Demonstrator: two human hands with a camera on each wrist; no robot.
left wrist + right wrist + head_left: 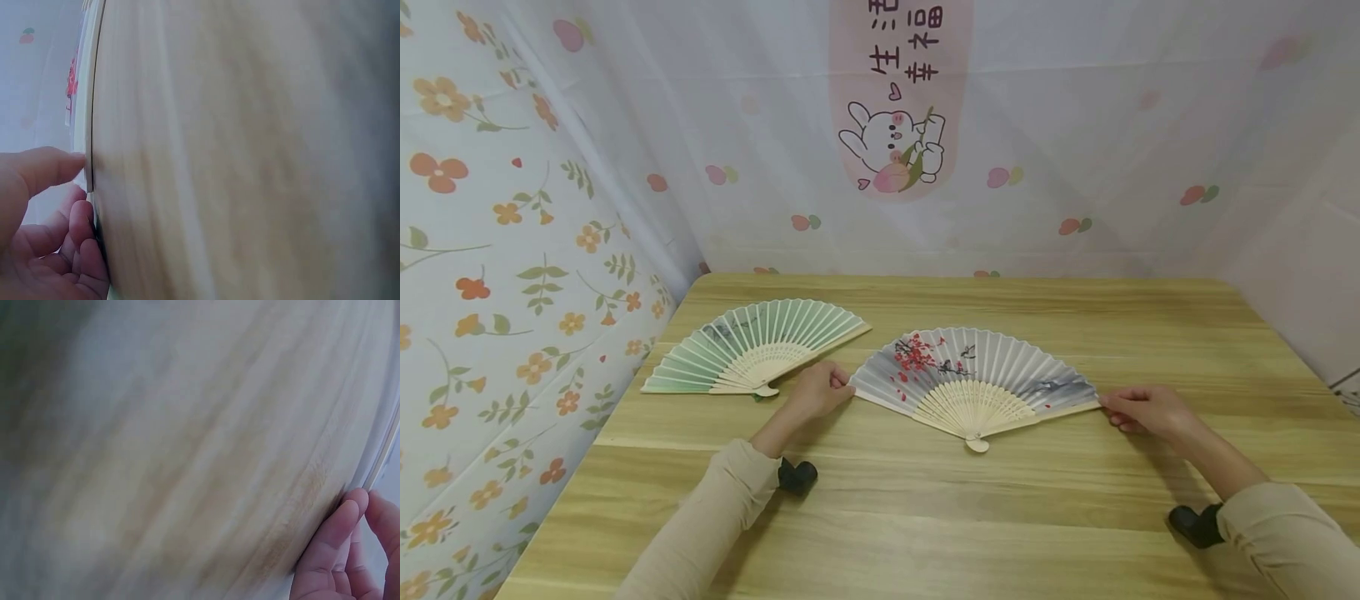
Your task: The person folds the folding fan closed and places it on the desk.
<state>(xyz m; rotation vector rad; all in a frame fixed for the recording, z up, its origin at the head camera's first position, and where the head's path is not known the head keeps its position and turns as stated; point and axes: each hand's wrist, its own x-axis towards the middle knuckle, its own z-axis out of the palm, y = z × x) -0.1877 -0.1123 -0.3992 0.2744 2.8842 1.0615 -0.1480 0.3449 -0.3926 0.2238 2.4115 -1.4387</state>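
A grey folding fan [985,358] with red blossoms and pale wooden ribs lies spread wide on the table, its rounded pivot end toward me. At its left end, my left hand [822,390] holds the outer rib, the thumb [53,167] on the rib and the other fingers curled beside it. Out at the opposite end, my right hand [1150,410] pinches the tip between thumb and forefinger [340,519]. Left of my left hand, a green folding fan [760,346] lies spread as well, with a small dark print on its leaf.
The wooden table [925,525] runs back to a white curtain [1075,125] printed with a rabbit and fruit. A flowered cloth [527,292] hangs along the left side. Dark wrist mounts [797,477] hang beneath both beige sleeves.
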